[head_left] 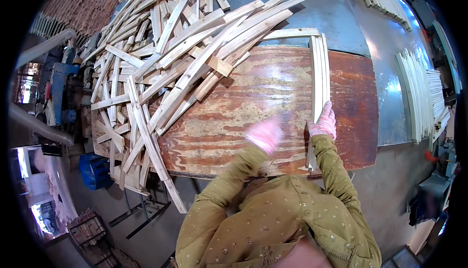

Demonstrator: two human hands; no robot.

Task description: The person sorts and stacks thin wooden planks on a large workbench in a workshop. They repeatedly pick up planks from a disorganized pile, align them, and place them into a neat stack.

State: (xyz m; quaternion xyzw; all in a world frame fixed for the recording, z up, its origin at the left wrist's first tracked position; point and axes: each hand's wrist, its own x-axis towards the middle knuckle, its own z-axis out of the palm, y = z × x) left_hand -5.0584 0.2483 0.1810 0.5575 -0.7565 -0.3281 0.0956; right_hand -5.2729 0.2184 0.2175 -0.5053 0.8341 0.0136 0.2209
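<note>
Plainly, the head view has the person at the near edge of a worn brown board (229,126), both hands in pink and white gloves. Toward the board's right side, several pale strips (319,70) lie lengthwise against one another, running away from the body. The right hand (322,122) grasps them near their closer end, thumb on the left side and fingers along the right. The left hand (265,135) is off to their left, above the board and apart from the strips; it is smeared by motion, so whether it is clenched or holds anything cannot be told.

At the far end of the strips, a crosspiece (290,34) lies sideways, reaching left toward the pile. That pile (207,57), a loose tangle of wood at many angles, covers the board's left part and spreads beyond it; one long piece (151,141) juts past the near edge. Behind the board is a bluish metal surface (321,4). Over on the right, a neat stack (414,97) of pale lengths sits well apart from the hands, with another stack (380,2) farther off. Leftward are a blue machine (61,92) and, lower, a blue drum (95,170). Olive sleeves (229,175) cover both arms.
</note>
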